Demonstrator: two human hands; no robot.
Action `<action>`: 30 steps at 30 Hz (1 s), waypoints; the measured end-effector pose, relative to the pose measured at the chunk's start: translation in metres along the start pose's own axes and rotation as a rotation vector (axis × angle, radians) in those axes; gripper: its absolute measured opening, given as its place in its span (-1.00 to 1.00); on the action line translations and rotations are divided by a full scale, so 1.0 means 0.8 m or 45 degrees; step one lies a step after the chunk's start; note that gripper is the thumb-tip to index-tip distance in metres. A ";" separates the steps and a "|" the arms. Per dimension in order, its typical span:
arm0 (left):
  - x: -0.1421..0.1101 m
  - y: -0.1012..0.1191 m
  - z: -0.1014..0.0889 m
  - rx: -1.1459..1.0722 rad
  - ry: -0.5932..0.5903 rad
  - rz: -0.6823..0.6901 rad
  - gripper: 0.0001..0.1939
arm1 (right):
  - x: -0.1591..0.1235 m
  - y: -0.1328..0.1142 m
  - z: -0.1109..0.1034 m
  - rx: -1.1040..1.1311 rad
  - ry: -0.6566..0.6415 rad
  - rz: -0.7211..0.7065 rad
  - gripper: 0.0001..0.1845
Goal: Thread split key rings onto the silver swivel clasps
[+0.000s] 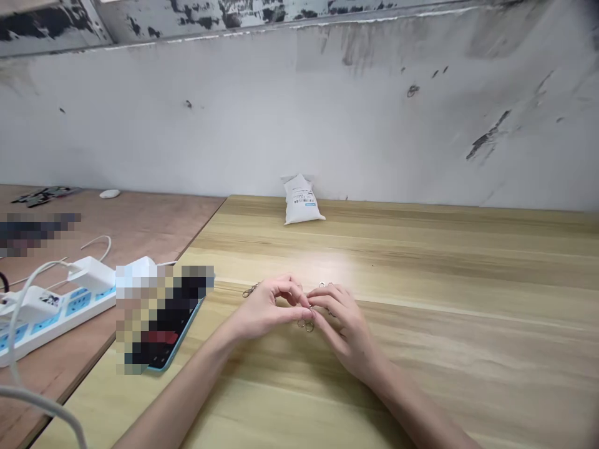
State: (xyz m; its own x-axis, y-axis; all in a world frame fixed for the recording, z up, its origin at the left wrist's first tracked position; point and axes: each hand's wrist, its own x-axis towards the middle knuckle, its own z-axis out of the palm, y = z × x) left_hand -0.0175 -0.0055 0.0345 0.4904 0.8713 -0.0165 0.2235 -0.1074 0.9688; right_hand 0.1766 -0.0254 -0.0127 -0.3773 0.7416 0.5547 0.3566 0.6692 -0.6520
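Note:
My left hand is closed in a pinch, thumb and fingertips meeting at small metal key rings. My right hand meets it there, its fingertips and thumb also pinched at the rings. A couple of loops hang below the fingertips; the rest is hidden by the fingers. Just past the left hand lies a small metal clasp with a short chain on the table. Behind the right fingers shows another little ring, partly covered.
A white plastic packet with a printed label stands against the wall. To the left lies a phone, partly blurred out. Beyond it, a power strip with white chargers and cables rests on the brown table.

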 end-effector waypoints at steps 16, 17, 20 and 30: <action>-0.005 -0.007 -0.006 0.786 0.046 0.416 -0.87 | -0.002 0.001 0.001 -0.097 0.012 -0.016 -0.91; -0.005 -0.006 -0.005 0.819 0.064 0.436 -0.88 | -0.002 0.000 0.000 -0.098 0.003 -0.005 -0.91; -0.005 -0.004 -0.002 0.829 0.106 0.464 -0.90 | 0.000 -0.005 -0.003 -0.104 -0.073 0.051 -0.85; -0.004 -0.008 -0.007 0.965 0.117 0.447 -0.91 | -0.003 0.001 -0.006 -0.192 -0.149 0.094 -0.79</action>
State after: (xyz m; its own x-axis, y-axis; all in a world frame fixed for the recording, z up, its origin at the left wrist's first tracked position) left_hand -0.0252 -0.0054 0.0293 0.5741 0.7591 0.3069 0.5922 -0.6438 0.4847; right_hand 0.1822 -0.0265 -0.0119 -0.4390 0.7843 0.4384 0.5076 0.6191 -0.5993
